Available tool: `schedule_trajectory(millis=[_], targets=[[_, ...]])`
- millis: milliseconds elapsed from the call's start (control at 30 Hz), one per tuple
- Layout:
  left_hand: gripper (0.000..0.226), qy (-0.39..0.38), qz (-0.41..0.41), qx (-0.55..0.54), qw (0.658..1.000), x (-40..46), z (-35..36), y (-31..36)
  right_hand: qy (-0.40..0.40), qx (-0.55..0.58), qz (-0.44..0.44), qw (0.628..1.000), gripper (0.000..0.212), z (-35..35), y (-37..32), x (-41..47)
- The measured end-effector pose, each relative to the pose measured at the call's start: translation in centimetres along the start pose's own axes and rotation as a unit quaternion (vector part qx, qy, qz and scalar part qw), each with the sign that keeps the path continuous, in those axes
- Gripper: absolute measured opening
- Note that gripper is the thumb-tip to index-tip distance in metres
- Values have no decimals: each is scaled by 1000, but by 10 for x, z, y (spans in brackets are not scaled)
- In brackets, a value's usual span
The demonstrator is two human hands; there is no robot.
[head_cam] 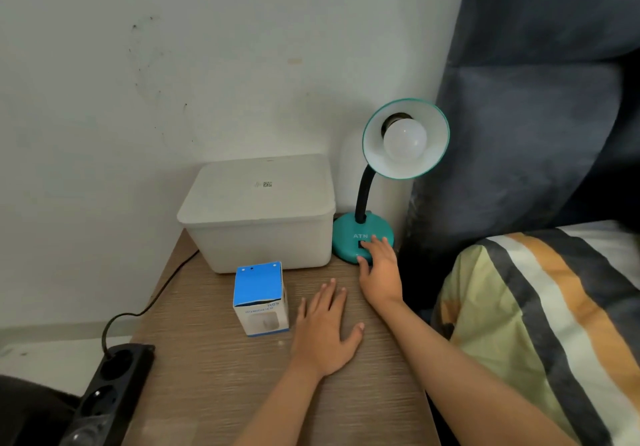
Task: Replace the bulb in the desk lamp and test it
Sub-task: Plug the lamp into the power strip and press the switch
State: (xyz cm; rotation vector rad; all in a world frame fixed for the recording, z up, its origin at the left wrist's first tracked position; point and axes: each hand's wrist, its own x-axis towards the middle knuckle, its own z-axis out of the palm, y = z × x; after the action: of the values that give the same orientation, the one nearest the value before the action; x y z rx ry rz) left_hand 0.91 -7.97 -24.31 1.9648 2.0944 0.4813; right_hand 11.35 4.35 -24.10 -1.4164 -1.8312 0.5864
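Nearest the camera, a black power strip (pixel 110 390) lies at the desk's (pixel 221 376) left front corner, its cable running back along the wall side. The left hand (pixel 325 331) rests flat on the desk, fingers released and spread, grasping nothing. Just beside it stands the blue and white bulb box (pixel 260 298), upright; whether it holds a bulb cannot be made out, and its print is too blurred to read. Farther back, the right hand (pixel 379 269) lies on the teal lamp base (pixel 353 234), fingers extended over the dark switch, pressing rather than grasping. A bulb (pixel 404 139) sits in the shade (pixel 426 161), unlit. This looks like the testing step: the next move calls for a firm press on the switch and a look at the bulb. The switch itself is mostly hidden under the fingers, and the lamp's plug is not visible. A white lidded bin (pixel 258 213) stands beside the lamp against the wall
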Motion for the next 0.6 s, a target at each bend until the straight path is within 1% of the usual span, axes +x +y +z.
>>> schedule_trajectory(millis=[200,433,600], targets=[[68,-6,-14,13,1000,1,-1,2,7,0,-4,1000,31,0,-1,-1],[69,-2,-13,13,1000,1,-2,2,-7,-38,-12,999,40,1,-1,-2],[69,0,-13,10,1000,1,-1,2,-15,-75,-8,997,42,3,-2,-1]])
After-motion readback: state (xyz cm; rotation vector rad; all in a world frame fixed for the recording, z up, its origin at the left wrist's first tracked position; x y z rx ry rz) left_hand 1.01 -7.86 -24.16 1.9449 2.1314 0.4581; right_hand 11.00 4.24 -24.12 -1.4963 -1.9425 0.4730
